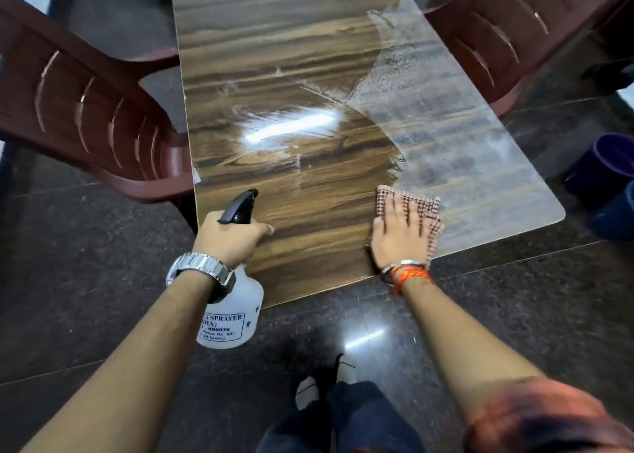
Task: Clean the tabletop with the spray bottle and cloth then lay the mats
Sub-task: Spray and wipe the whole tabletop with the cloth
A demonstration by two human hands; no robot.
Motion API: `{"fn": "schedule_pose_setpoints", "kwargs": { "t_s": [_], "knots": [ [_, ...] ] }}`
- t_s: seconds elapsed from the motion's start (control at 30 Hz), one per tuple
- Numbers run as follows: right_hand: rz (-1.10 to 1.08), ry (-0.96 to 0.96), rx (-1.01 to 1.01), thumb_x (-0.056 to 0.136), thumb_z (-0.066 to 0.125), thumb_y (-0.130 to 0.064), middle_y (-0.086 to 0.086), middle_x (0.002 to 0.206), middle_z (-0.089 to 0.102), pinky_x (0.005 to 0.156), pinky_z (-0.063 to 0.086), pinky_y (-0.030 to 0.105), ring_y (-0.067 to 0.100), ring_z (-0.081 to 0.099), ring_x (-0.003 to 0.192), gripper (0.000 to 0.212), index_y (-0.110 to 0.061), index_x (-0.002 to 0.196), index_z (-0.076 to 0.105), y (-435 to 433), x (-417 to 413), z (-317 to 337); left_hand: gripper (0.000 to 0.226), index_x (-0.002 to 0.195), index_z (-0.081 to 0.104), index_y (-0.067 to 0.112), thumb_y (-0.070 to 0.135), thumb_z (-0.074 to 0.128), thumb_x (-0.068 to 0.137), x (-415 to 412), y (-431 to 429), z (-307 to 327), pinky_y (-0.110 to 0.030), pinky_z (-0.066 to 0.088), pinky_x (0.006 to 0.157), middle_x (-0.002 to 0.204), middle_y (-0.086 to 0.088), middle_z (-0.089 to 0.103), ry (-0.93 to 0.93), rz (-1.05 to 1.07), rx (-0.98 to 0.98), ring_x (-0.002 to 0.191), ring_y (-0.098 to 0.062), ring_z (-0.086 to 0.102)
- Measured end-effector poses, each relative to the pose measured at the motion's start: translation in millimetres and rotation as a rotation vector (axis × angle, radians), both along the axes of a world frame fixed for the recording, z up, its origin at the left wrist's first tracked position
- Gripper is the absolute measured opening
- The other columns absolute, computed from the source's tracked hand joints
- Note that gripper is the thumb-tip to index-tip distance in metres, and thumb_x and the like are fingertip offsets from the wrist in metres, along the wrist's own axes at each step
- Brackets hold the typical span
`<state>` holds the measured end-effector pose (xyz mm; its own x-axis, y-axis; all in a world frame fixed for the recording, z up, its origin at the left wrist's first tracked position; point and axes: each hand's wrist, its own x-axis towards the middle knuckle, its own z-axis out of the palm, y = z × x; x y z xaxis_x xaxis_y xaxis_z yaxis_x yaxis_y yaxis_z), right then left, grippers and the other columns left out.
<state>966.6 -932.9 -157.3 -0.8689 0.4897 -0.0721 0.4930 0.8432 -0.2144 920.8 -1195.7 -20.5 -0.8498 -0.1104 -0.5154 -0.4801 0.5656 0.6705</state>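
Note:
A wood-grain tabletop (295, 85) stretches away from me. Its right side is dull and hazy, the left and middle are glossy with wet streaks. My left hand (230, 236) grips a white spray bottle (236, 312) by its black trigger head, at the table's near left corner. A red-and-white checked cloth (425, 209) lies flat near the front edge, and my right hand (398, 233) presses on it with straight, spread fingers. No mats are in view.
A maroon plastic chair (85, 109) stands at the table's left side and another maroon chair (507, 37) at the far right. Purple and blue buckets (607, 174) sit on the dark polished floor to the right. My legs and shoes are below.

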Motion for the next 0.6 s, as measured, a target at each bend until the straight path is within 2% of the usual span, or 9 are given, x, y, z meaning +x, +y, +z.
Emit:
{"fn": "schedule_pose_setpoints", "kwargs": {
  "t_s": [0.07, 0.13, 0.2, 0.23, 0.3, 0.43, 0.53, 0.6],
  "knots": [
    [0.116, 0.077, 0.000, 0.089, 0.035, -0.042, -0.003, 0.150, 0.040, 0.114, 0.018, 0.052, 0.028, 0.036, 0.138, 0.059, -0.025, 0.145, 0.039, -36, 4, 5, 0.030, 0.083, 0.071, -0.002, 0.027, 0.078, 0.080, 0, 10, -2, -0.026, 0.040, 0.055, 0.048, -0.006, 0.054, 0.029, 0.016, 0.018, 0.042, -0.021, 0.046],
    [0.466, 0.041, 0.009, 0.092, 0.034, -0.042, -0.007, 0.153, 0.034, 0.115, 0.011, 0.048, 0.025, 0.031, 0.140, 0.057, -0.027, 0.147, 0.035, -68, 17, 2, 0.028, 0.083, 0.071, -0.002, 0.026, 0.078, 0.081, -1, 24, -1, -0.025, 0.039, 0.053, 0.050, -0.004, 0.054, 0.050, 0.004, 0.023, 0.044, -0.021, 0.046],
    [0.705, -0.003, -0.017, 0.096, 0.029, -0.046, -0.010, 0.155, 0.029, 0.115, 0.011, 0.046, 0.020, 0.025, 0.143, 0.055, -0.030, 0.148, 0.030, -68, 21, 1, 0.025, 0.076, 0.071, 0.003, 0.027, 0.078, 0.080, -4, 40, 0, -0.025, 0.038, 0.052, 0.049, -0.001, 0.056, 0.062, -0.045, 0.009, 0.046, -0.019, 0.048],
    [0.739, 0.010, -0.023, 0.096, 0.028, -0.047, -0.012, 0.154, 0.029, 0.115, 0.012, 0.045, 0.018, 0.025, 0.143, 0.054, -0.031, 0.148, 0.030, -54, 16, 0, 0.024, 0.071, 0.069, 0.008, 0.029, 0.078, 0.080, -9, 52, 1, -0.025, 0.039, 0.053, 0.047, 0.002, 0.056, 0.067, -0.075, 0.006, 0.046, -0.018, 0.049],
    [0.715, 0.017, -0.002, 0.096, 0.029, -0.047, -0.013, 0.154, 0.029, 0.116, 0.011, 0.041, 0.015, 0.025, 0.143, 0.053, -0.033, 0.148, 0.029, -19, 7, -1, 0.025, 0.065, 0.066, 0.014, 0.031, 0.078, 0.079, -19, 78, 2, -0.025, 0.042, 0.055, 0.042, 0.007, 0.055, 0.075, -0.101, 0.035, 0.049, -0.019, 0.053],
    [0.472, -0.028, -0.024, 0.096, 0.026, -0.048, -0.015, 0.157, 0.018, 0.117, 0.000, 0.038, 0.012, 0.012, 0.146, 0.056, -0.035, 0.150, 0.019, 62, -22, 1, 0.029, 0.064, 0.063, 0.016, 0.036, 0.077, 0.080, -45, 140, 1, -0.030, 0.048, 0.063, 0.050, 0.005, 0.058, 0.111, -0.103, 0.126, 0.058, -0.021, 0.058],
    [0.537, -0.047, -0.048, 0.094, 0.022, -0.051, -0.016, 0.158, 0.017, 0.117, 0.000, 0.039, 0.012, 0.011, 0.147, 0.059, -0.035, 0.151, 0.018, 99, -37, 5, 0.032, 0.061, 0.063, 0.018, 0.040, 0.081, 0.076, -73, 190, 2, -0.031, 0.053, 0.060, 0.053, 0.004, 0.062, 0.128, -0.058, 0.161, 0.057, -0.021, 0.063],
    [0.608, -0.036, -0.071, 0.094, 0.023, -0.052, -0.017, 0.157, 0.019, 0.117, 0.002, 0.038, 0.011, 0.013, 0.146, 0.058, -0.036, 0.150, 0.020, 121, -46, 3, 0.035, 0.060, 0.060, 0.016, 0.038, 0.083, 0.075, -92, 226, 2, -0.026, 0.048, 0.051, 0.053, -0.002, 0.063, 0.129, -0.006, 0.172, 0.046, -0.018, 0.058]
  ]
}}
